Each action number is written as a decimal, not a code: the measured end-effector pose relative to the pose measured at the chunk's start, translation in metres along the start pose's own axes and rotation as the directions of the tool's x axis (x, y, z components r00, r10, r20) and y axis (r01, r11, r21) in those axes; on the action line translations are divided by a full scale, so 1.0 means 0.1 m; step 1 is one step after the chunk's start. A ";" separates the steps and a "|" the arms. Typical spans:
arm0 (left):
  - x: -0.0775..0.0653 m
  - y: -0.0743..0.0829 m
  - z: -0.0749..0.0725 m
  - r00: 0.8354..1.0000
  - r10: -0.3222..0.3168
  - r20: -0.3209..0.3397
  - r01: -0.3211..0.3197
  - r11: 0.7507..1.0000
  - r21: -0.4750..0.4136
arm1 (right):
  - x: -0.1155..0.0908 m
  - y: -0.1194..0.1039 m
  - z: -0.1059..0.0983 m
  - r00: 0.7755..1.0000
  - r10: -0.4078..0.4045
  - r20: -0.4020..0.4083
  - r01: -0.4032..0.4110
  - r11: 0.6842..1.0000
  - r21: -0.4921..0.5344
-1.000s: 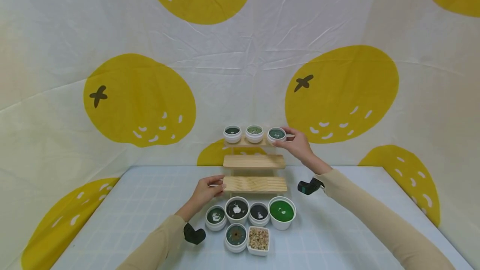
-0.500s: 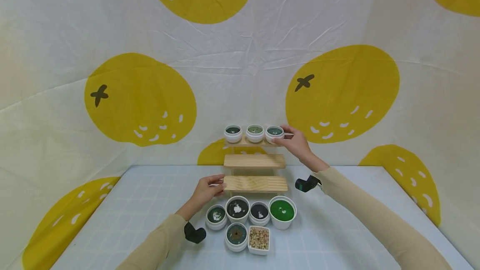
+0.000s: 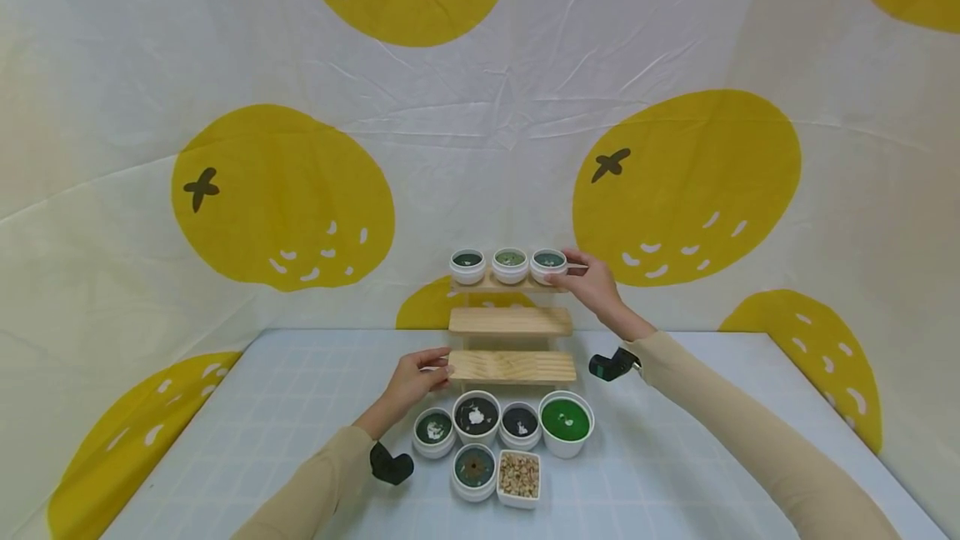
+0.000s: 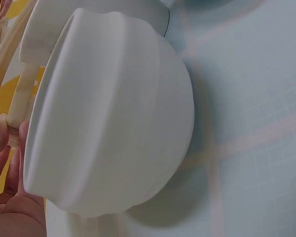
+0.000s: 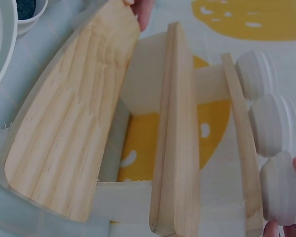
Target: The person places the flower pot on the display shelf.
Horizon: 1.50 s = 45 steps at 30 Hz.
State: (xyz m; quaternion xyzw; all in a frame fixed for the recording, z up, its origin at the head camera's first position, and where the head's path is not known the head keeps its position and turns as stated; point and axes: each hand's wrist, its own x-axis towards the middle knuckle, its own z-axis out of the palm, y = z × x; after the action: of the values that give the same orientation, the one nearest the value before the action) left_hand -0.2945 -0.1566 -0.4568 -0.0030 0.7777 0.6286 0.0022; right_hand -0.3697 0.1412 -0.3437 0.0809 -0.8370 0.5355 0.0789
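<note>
Currently, right hand point(image 3: 596, 283) has thumb and fingers round a white bowl point(image 3: 548, 262) at the right end of the top board point(image 5: 244, 148); left hand point(image 3: 415, 379) pinches the left end of the lowest board point(image 3: 512, 367) of the tiered stand point(image 3: 511, 322), presumably as a brace. Held bowl upright, in row with the middle bowl point(image 3: 510, 267) and left bowl point(image 3: 468, 267). Base on or just over the wood; full contact not certain from either view. Gap to the middle bowl very slight, narrower than between the other two.

Method notes: keep the bowl level, as its green interior may be liquid (cannot tell). Let the whole base bear on the board, then correct by small slides; too far left would likely knock the middle bowl, too far right would overhang the end. Release thumb and fingers together, drawing off rightward. Bracing should resist only; a tug could shake all three. Six containers point(image 3: 476, 416) stand on the bench point(image 3: 675, 457) in front, so lift the left hand clear of them
</note>
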 end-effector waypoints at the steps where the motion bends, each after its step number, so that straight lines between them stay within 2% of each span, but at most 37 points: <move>1: 0.00 0.00 0.00 1.000 -0.001 0.002 0.001 1.000 0.000 | 0.00 0.00 0.00 1.000 -0.002 -0.001 0.002 1.000 0.001; 16: 0.00 0.03 0.02 1.000 -0.002 0.016 0.001 1.000 0.006 | -0.02 0.03 -0.03 1.000 -0.016 -0.015 0.016 1.000 0.019; 24: 0.00 0.02 0.02 1.000 0.000 0.016 0.000 1.000 0.004 | -0.10 0.04 -0.05 0.995 -0.013 -0.094 0.015 1.000 0.019; 35: -0.03 0.02 0.02 1.000 -0.002 0.009 0.001 1.000 0.013 | -0.31 0.07 -0.09 0.980 -0.121 -0.155 0.121 0.993 -0.007; 45: -0.10 0.11 0.01 1.000 0.009 0.009 -0.009 1.000 0.028 | -0.54 0.04 -0.11 0.978 -0.166 -0.128 0.169 0.986 0.008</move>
State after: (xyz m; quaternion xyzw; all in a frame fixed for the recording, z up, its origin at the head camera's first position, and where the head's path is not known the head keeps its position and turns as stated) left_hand -0.2848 -0.1538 -0.4463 0.0035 0.7864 0.6177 0.0030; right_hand -0.3172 0.1554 -0.3546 0.1175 -0.8153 0.5390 0.1761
